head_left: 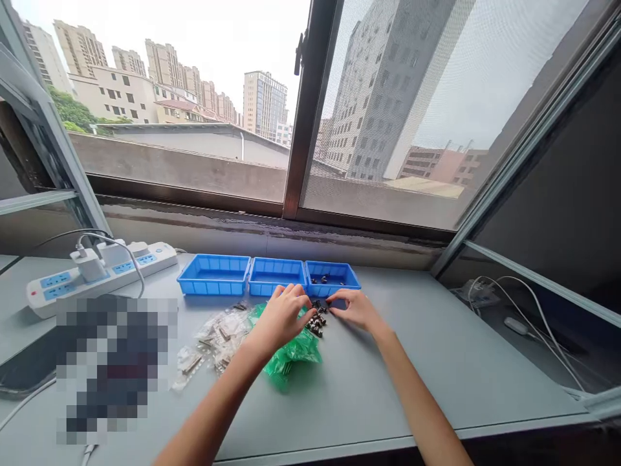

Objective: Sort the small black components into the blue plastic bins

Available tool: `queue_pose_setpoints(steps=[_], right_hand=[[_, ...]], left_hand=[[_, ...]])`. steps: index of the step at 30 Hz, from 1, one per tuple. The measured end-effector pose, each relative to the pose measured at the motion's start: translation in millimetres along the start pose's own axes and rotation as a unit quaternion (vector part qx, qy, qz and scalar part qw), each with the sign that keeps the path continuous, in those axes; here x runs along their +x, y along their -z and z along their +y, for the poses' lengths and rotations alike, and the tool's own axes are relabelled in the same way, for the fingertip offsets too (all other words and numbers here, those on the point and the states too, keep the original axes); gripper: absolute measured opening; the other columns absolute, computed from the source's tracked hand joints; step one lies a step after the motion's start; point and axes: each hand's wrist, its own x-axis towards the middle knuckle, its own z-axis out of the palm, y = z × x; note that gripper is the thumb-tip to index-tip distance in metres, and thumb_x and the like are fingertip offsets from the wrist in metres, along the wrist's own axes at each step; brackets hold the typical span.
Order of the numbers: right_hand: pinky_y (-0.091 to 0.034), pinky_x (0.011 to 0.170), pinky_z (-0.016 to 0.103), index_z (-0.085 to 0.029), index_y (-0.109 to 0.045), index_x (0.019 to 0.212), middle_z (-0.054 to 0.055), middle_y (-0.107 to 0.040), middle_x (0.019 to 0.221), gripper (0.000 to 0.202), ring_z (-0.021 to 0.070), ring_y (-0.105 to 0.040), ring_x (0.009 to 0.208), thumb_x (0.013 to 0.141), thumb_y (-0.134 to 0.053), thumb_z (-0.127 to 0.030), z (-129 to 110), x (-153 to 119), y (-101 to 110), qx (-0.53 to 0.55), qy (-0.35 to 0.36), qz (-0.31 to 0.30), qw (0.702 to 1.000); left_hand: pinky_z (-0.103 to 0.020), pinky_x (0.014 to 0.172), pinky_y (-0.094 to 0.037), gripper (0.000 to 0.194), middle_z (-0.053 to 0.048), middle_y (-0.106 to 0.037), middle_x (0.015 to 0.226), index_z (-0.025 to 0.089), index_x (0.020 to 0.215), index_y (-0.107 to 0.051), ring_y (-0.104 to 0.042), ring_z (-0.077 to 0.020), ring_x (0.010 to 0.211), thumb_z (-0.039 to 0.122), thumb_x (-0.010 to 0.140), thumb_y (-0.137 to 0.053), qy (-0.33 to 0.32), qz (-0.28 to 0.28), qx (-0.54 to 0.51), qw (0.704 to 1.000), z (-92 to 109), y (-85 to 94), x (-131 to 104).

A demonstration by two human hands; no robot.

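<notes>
A loose pile of small black-and-silver parts [317, 321] lies on the table between my hands; their exact kind is too small to tell. My left hand [286, 315] reaches over a crumpled green plastic bag [294, 353] to the pile's left side, fingers bent and thumb apart from the index finger, with nothing visible between them. From the right, my right hand [356, 309] brings thumb and index finger close together at the pile's edge. A tiny dark piece seems to be at those fingertips, but I cannot make it out. Behind the pile, a blue bin [334, 288] holds a few similar parts.
Two more blue bins [213, 286] continue the row leftward below the window. Clear bags with small metal pieces [223, 340] lie left of the green bag. A power strip [160, 255] with chargers and cables stands at the far left, near a pixelated dark area.
</notes>
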Motion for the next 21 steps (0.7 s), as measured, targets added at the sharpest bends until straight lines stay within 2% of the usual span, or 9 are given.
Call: queue_pose_setpoints(steps=[6,11,17,21], right_hand=[[-0.041,0.059,0.026,-0.026,-0.072,0.076,0.000,-0.071,0.083,0.013,0.0171,-0.063,0.073,0.072,-0.060,-0.024,-5.9,1.1,-4.0,-0.038,-0.008,-0.001,0.999],[-0.043,0.062,0.025,-0.027,-0.070,0.073,-0.001,-0.071,0.084,0.015,0.0180,-0.064,0.081,0.071,-0.058,-0.019,-15.1,-2.9,0.3,-0.023,0.006,0.018,1.000],[-0.043,0.054,0.025,-0.027,-0.068,0.088,-0.002,-0.070,0.078,0.021,0.0129,-0.057,0.054,0.071,-0.055,-0.027,-35.5,-8.2,-1.0,0.073,0.020,0.094,0.993],[-0.038,0.045,0.023,-0.024,-0.065,0.092,-0.002,-0.069,0.075,0.025,0.0087,-0.046,0.041,0.070,-0.056,-0.031,-51.1,-10.9,-9.1,0.186,-0.001,0.080,0.979]], left_hand=[[-0.035,0.078,-0.037,0.020,-0.004,-0.060,0.089,0.018,0.082,-0.063,-0.054,-0.0190,0.085,0.027,0.088,-0.047,0.012,-0.011,0.014,1.000,-2.3,0.6,-0.2],[-0.033,0.075,-0.038,0.016,-0.004,-0.060,0.086,0.018,0.083,-0.064,-0.055,-0.0190,0.083,0.026,0.086,-0.050,-0.003,0.004,0.031,1.000,-7.7,-4.6,-1.0],[-0.030,0.076,-0.039,0.012,-0.001,-0.062,0.087,0.021,0.090,-0.062,-0.057,-0.0159,0.079,0.029,0.083,-0.057,-0.039,0.023,0.064,0.997,-8.7,-3.9,-1.0],[-0.028,0.075,-0.042,0.013,-0.001,-0.062,0.088,0.022,0.094,-0.061,-0.057,-0.0149,0.079,0.028,0.082,-0.058,-0.053,0.032,0.077,0.995,-8.4,-2.8,-2.0]])
